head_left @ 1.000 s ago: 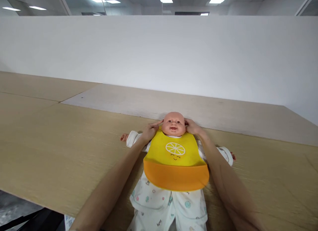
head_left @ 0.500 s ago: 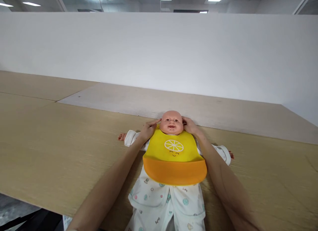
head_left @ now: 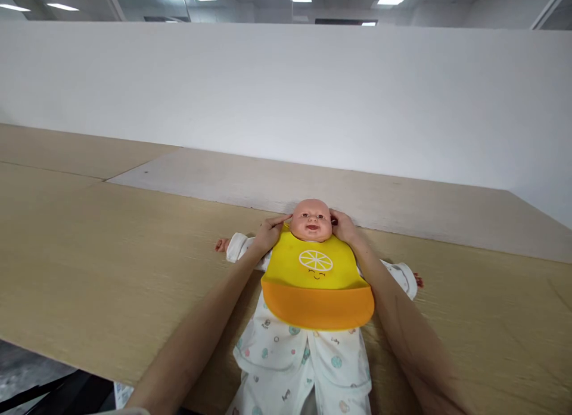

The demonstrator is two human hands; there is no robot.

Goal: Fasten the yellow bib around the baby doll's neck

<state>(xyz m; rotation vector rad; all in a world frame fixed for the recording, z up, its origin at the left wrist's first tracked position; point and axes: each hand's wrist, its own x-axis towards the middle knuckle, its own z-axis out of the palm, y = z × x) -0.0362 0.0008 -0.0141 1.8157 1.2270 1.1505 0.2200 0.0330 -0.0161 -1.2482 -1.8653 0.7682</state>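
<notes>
A baby doll (head_left: 310, 215) lies on its back on the table, arms spread, in a white printed outfit (head_left: 295, 361). Over its chest lies a yellow bib (head_left: 290, 260) with a white citrus slice and an orange catch pocket (head_left: 317, 308). My left hand (head_left: 269, 233) is closed on the bib's neck edge beside the doll's head, index finger reaching behind the neck. On the other side, my right hand (head_left: 343, 225) is curled around the bib's other neck end. Its fingertips and the strap ends are hidden behind the head.
The wooden table (head_left: 111, 260) spreads to both sides, with a paler panel (head_left: 250, 171) along its back. A white wall (head_left: 286, 87) stands behind it, glass above. At the lower left are the table edge and a black object (head_left: 71, 394) below.
The view has shifted very slightly, so the doll appears a little further right. Both hands stay at the sides of the doll's neck.
</notes>
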